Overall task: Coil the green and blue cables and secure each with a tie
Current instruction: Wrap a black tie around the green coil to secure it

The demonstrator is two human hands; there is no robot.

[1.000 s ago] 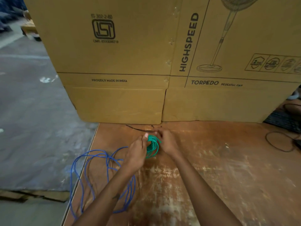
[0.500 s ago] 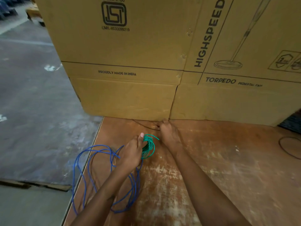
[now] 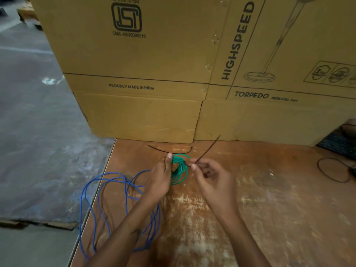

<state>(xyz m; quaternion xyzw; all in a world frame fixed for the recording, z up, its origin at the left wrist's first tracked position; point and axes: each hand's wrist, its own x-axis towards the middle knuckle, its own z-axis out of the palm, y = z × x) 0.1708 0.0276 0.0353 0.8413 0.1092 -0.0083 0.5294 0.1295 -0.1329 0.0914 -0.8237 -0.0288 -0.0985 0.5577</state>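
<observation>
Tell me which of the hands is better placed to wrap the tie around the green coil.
Probably the right hand: it already pinches the black tie, while the left hand holds the green coil.

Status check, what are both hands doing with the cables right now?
Left hand grips green coil. Right hand pinches black tie, not yet round coil. Blue cable loose, uncoiled. Second tie on board.

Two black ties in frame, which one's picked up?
The tie pinched in the right hand, slanting up toward the boxes. The other tie lies flat on the board beyond the green coil.
</observation>
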